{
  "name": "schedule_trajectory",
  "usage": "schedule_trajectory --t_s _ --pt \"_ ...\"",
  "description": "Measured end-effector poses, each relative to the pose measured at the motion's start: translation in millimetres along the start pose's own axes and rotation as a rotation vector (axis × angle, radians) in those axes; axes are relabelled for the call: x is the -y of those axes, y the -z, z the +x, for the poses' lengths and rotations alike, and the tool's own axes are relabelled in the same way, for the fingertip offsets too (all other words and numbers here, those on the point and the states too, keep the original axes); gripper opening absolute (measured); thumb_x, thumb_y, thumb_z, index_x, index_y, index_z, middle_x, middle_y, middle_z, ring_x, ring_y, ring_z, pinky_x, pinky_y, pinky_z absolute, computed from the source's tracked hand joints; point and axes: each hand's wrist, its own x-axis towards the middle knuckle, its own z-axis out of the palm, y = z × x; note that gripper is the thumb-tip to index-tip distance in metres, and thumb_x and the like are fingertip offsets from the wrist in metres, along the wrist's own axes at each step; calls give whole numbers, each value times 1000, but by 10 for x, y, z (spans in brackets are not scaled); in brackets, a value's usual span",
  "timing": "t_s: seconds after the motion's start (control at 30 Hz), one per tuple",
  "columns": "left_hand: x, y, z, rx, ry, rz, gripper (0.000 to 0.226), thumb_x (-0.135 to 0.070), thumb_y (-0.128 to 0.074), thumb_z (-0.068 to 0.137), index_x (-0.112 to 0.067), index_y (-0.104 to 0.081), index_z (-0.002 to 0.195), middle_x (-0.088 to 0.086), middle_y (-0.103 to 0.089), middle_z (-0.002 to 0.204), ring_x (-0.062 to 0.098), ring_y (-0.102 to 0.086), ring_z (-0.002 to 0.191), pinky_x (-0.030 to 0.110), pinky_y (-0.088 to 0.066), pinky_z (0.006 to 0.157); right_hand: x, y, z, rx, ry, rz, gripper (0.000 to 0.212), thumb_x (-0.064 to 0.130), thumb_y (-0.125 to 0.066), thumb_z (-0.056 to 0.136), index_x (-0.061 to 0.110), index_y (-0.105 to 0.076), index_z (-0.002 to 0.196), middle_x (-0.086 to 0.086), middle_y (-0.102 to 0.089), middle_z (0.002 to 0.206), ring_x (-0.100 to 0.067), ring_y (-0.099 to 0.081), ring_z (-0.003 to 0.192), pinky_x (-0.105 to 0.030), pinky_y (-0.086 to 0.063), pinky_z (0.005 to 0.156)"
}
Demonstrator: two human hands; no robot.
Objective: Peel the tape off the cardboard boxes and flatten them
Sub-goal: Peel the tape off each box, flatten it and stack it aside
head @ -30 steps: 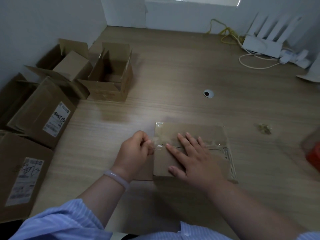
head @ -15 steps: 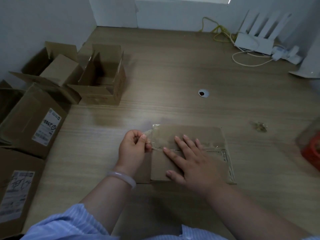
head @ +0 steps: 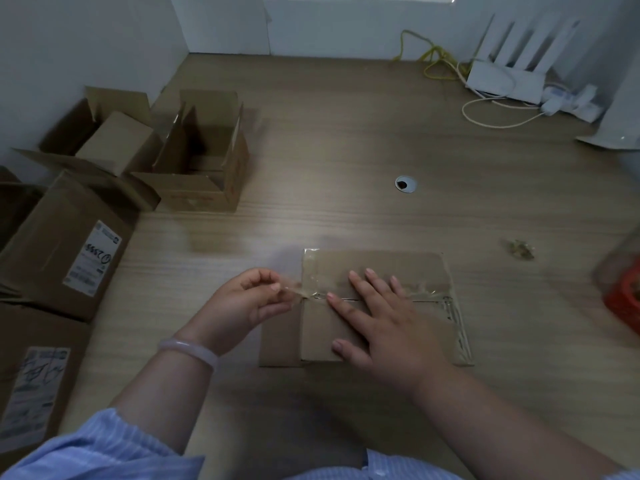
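**Inspector:** Head view: state of the hands?

**Assistant:** The left hand (head: 247,299) pinches a strip of clear tape (head: 298,292) at the left edge of the cardboard box (head: 381,265). The right hand (head: 388,327) lies spread on the box top, fingers straight, pressing down.

**Inspector:** Where is the box?

**Assistant:** On the wooden table (head: 346,133), front centre. Open boxes (head: 207,188) stand far left, well apart, and labelled boxes (head: 69,244) sit nearer along the left side.
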Motion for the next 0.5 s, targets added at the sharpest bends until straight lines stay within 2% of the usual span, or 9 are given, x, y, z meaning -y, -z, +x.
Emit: schedule_trajectory --t_s 0.07,0.17,0.2,0.27,0.33,0.37,0.43,0.5 --pt "58 71 -23 21 53 -48 36 2 -66 69 -7 -52 100 27 -61 111 28 -66 90 32 -58 74 2 0 -1 6 -1 -1 63 67 -36 84 40 -41 140 -7 -35 152 -28 -28 141 -48 -16 111" --pt "163 59 -47 -6 16 105 57 -3 -76 53 -10 -57 107 16 -63 107 23 -64 96 30 -57 78 -2 8 1 5 -5 7 63 68 -36 84 40 -41 140 -7 -34 152 -27 -27 142 -48 -16 111" --pt "178 42 -57 20 12 96 57 -3 -73 55 -10 -59 110 14 -63 107 22 -63 98 30 -56 80 -3 10 2 4 -6 8 63 68 -37 84 39 -41 140 -7 -35 152 -27 -28 142 -48 -16 111" --pt "131 51 -78 87 91 -76 52 0 -60 64 -12 -61 115 13 -64 105 25 -63 99 34 -57 82 -4 10 -2 0 -8 10 64 68 -37 84 39 -42 140 -6 -35 152 -26 -28 142 -47 -17 111" --pt "40 113 -70 94 147 -193 50 -8 -64 62 -12 -64 112 11 -66 101 24 -64 91 36 -58 75 -1 7 -12 -9 -6 17 64 68 -37 84 38 -41 140 -6 -35 152 -26 -28 142 -47 -18 111" --pt "-6 133 -57 54 151 -184 44 -14 -67 65 -11 -66 108 11 -66 101 23 -64 85 35 -58 71 1 4 -20 -12 -3 19 64 68 -38 84 38 -41 140 -6 -35 152 -26 -28 142 -47 -18 111" --pt "-31 124 44 -118 159 -26 18 -16 -56 86 -8 -66 99 11 -65 98 20 -65 76 32 -57 67 4 2 -39 -17 12 14 63 68 -38 84 38 -41 140 -6 -35 151 -26 -28 142 -47 -19 111" --pt "-9 15 169 -245 194 134 21 -21 -49 97 -6 -65 98 9 -64 91 20 -64 73 32 -54 66 2 -3 -58 -8 25 13 63 68 -38 84 39 -40 141 -4 -33 152 -24 -27 142 -47 -18 111"
